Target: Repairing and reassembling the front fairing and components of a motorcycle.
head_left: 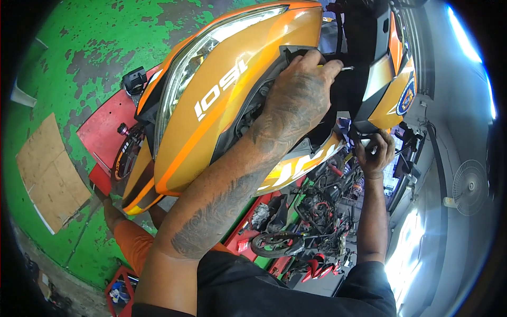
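My left hand [301,87], at the end of a tattooed forearm, is closed at the upper inner edge of an orange motor scooter's front fairing [232,79]. From its fingers sticks the shiny shaft of a slim tool [347,68], like a screwdriver; its handle is mostly hidden. A dark gap with black plastic parts lies beside the hand. Further right, my right hand [376,153] has its fingers curled at the lower end of an orange and black panel [385,105] with a round-edged sticker. Something pale shows between those fingers, too small to name.
The fairing carries a long clear headlight [203,58]. Beyond lie a red metal platform [105,124] and a cardboard sheet [53,171] on the green floor [79,31]. Partly stripped motorcycles [317,211] stand behind. A wall fan [470,187] is at the right.
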`<state>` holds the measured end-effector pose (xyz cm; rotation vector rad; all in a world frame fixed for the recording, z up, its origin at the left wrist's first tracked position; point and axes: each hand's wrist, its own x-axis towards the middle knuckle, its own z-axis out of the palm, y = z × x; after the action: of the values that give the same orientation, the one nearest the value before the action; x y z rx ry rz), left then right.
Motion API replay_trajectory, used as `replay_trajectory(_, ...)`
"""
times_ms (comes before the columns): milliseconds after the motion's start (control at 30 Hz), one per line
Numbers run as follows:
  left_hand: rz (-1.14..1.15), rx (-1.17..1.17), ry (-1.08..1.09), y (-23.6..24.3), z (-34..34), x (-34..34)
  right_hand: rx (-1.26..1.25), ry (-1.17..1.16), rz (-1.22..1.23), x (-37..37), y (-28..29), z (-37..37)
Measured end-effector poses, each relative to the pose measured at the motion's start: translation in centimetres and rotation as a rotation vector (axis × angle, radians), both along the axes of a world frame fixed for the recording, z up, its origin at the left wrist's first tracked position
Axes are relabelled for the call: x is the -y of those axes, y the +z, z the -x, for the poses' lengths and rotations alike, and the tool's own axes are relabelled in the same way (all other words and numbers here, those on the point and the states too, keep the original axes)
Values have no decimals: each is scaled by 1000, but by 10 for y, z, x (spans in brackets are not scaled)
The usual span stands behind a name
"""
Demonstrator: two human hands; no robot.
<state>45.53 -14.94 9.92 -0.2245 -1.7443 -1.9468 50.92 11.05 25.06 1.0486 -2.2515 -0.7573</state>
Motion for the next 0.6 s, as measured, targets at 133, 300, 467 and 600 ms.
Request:
replay_trajectory(133, -21, -23, -41, 0, -6, 3, 67, -29, 66, -19, -6, -2)
replay_trajectory(300, -36, -19, -119, 2, -12, -1, 51, -24, 39, -19, -9, -1)
replay_trajectory(467, -67, -12, -149, 3, -12, -3, 44, -4, 62, -16, -10, -1)
replay_trajectory(600, -15, -74, -70, 4, -11, -6, 56, 2, 77, -17, -10, -1)
